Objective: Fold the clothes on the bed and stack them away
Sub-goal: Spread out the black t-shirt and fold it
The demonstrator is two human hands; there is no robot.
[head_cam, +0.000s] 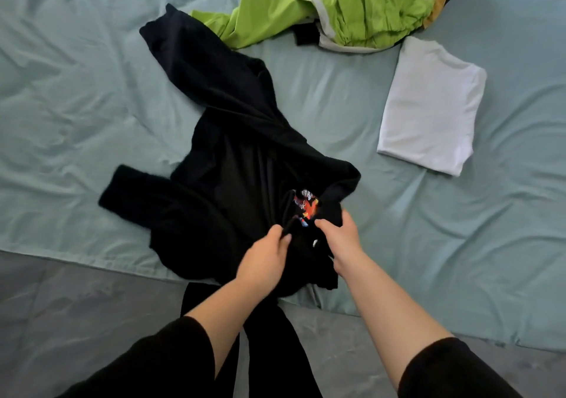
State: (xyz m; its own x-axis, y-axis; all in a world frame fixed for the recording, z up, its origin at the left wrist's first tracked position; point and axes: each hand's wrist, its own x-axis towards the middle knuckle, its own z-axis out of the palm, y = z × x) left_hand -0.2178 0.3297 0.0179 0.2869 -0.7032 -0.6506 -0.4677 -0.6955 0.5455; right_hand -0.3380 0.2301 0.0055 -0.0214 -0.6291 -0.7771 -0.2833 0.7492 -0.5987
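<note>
Head view: the left hand [266, 255] and right hand [338, 238] each curl their fingers into the crumpled black shirt [239, 158], which sprawls on the bed [76, 91] just beyond them. A folded white shirt [428, 109] lies beyond the right hand, and a green heap [321, 8] farther off is unfolded, so I judge the task is at an early stage. The black shirt's red print [306, 207] is too blurred to read

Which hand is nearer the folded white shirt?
Right. The right hand grips the black garment below and left of the folded white shirt. The left hand pinches the same garment farther left, beyond the right hand.
</note>
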